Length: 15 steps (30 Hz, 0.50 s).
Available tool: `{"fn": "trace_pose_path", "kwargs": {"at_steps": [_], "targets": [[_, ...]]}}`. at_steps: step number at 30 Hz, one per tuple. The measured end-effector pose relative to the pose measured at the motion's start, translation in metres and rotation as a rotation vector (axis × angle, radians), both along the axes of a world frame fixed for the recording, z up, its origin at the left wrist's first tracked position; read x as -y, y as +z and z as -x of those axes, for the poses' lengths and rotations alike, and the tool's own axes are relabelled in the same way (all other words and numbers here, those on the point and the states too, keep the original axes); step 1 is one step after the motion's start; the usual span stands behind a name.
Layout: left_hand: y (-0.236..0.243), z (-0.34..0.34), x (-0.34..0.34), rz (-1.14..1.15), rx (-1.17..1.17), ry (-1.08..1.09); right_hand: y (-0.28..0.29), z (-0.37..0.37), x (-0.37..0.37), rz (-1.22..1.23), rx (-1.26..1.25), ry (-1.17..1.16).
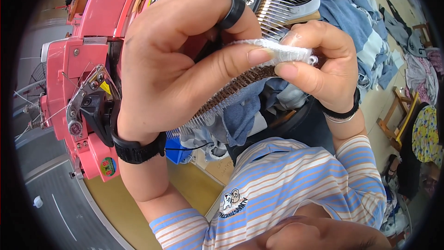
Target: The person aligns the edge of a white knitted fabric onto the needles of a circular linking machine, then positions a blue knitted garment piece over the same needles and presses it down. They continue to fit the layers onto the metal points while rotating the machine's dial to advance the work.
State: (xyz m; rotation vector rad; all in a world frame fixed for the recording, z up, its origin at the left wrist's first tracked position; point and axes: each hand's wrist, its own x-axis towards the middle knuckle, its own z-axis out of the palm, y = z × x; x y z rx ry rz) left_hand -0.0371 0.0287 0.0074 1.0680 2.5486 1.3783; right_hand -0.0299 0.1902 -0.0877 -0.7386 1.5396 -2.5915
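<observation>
Fabric [298, 54], white | spans between pinches | left grip [169, 65] pressed onto it | right grip [330, 60] likewise

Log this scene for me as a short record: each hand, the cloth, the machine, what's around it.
Left hand: pinching the white cloth, thumb on top; black ring on a finger
Right hand: pinching the same cloth near its end
Cloth position: in front of the curved row of metal pins; contact unclear
Machine: pink, on the left
Right side: heaped blue and grey fabric; wooden stool on the floor
</observation>
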Motion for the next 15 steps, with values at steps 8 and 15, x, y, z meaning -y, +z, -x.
{"fn": "trace_pose_path", "kwargs": {"at_steps": [8,15], "targets": [[0.006,-0.001,-0.004,0.110,0.045,0.066,-0.006,0.005,0.000,0.042,-0.064,-0.007],[-0.002,0.000,0.004,-0.003,0.008,0.057,-0.002,0.005,0.002,0.124,-0.030,-0.016]]}}
